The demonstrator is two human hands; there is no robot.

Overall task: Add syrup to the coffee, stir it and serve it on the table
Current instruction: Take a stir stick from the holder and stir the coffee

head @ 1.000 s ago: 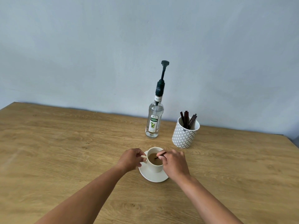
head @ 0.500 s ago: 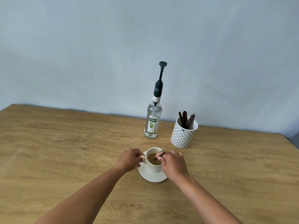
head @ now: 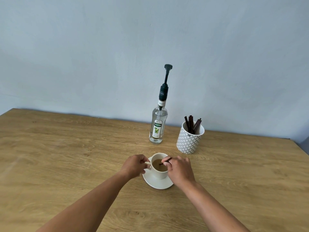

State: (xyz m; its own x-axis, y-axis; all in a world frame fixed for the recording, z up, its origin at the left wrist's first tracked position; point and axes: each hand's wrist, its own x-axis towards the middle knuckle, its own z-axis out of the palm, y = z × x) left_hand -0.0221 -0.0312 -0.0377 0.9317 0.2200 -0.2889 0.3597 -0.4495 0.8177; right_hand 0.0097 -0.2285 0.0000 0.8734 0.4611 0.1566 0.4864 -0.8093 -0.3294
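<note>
Stirring: right hand pinches thin dark stick in milky coffee
Steadying: left hand grips handle of smooth white ceramic cup
Patterned white pot: holds loose dark sticks

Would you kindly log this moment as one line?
phase: stir | left hand holds cup handle | right hand pinches stirrer in coffee | syrup bottle upright behind | cup on saucer

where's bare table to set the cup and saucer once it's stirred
The widest bare stretch of table is left of the syrup bottle and the left hand. A smaller one lies right of the stirrer pot. It is crowded between bottle, pot and the cup.
</note>
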